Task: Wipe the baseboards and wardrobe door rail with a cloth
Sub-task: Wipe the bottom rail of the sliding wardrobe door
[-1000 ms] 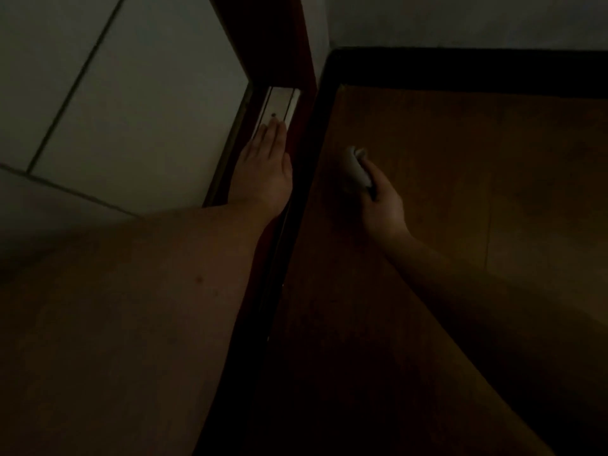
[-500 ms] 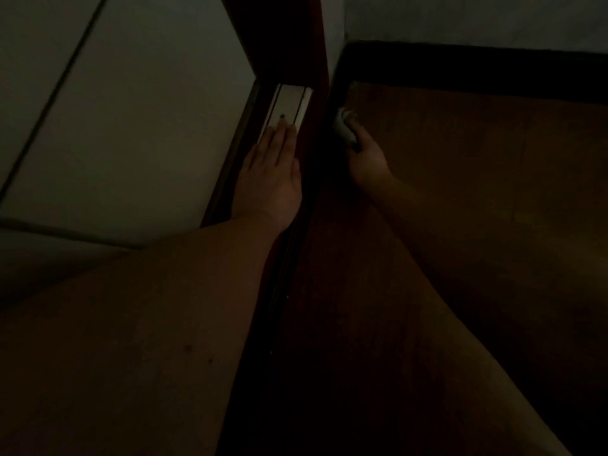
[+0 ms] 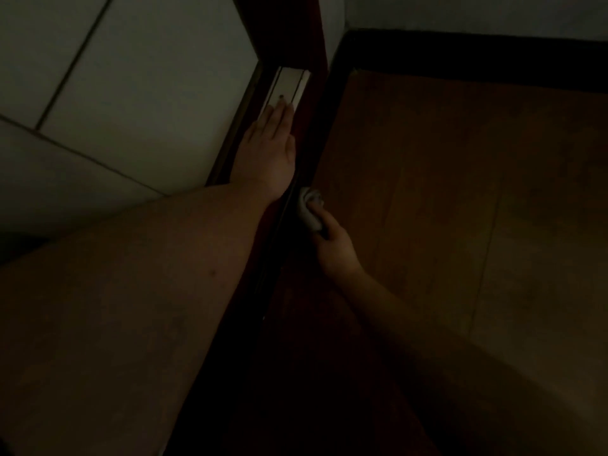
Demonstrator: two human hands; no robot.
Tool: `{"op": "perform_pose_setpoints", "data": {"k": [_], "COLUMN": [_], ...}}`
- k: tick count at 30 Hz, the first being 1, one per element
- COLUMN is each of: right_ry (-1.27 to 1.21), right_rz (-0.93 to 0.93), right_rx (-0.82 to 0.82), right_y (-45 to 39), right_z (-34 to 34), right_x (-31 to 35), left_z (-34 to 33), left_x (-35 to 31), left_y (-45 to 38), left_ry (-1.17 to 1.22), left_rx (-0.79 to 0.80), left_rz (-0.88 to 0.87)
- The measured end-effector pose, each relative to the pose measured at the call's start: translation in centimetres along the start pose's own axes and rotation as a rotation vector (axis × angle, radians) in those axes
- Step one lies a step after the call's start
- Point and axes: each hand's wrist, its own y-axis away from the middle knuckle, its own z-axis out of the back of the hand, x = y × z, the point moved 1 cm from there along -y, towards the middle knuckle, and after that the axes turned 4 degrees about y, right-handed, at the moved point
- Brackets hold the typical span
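The scene is very dark. My left hand (image 3: 271,143) lies flat with straight fingers on the pale wardrobe door rail (image 3: 289,85), fingertips pointing toward its far end. My right hand (image 3: 332,245) grips a bunched pale cloth (image 3: 309,210) and holds it against the dark baseboard strip (image 3: 306,159) that runs beside the rail. A second dark baseboard (image 3: 477,57) runs along the far wall.
The pale wardrobe door panels (image 3: 131,93) fill the left side. A brown wooden floor (image 3: 460,192) spreads to the right. A dark red door frame (image 3: 286,31) stands at the rail's far end, at the corner of the wall.
My right hand with the cloth has slid back along the baseboard from the far corner toward me. My left hand has stayed flat on the rail.
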Motion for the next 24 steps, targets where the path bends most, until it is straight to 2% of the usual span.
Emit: {"op": "perform_pose_setpoints", "data": {"k": [6,13,19,21,24], "right_ry": [-0.03,-0.158,-0.654,-0.695,-0.603], "right_rz": [-0.031,-0.101,-0.278,-0.3,-0.221], "right_rx": [0.053,0.172,0.06,0.008,-0.07], "right_y": [3.6,5.4,5.2,4.5,2.5], "right_z": [-2.0,-0.7,1.2,1.9,2.7], "right_x": [-2.5,-3.0,-1.7,-1.3,-0.2], "left_z": [0.3,0.4,0.1,0.0,-0.1], "left_x": [-0.2,-0.2,0.1,0.1,0.2], "left_y": [0.1,0.3,0.0,-0.1,-0.2], "left_ry": [0.004,0.031,0.03,0.03,0.029], "left_rx": [0.007,-0.003,-0.023,-0.034,-0.047], "left_rz": [-0.008,-0.007,-0.016,-0.015,-0.018]}}
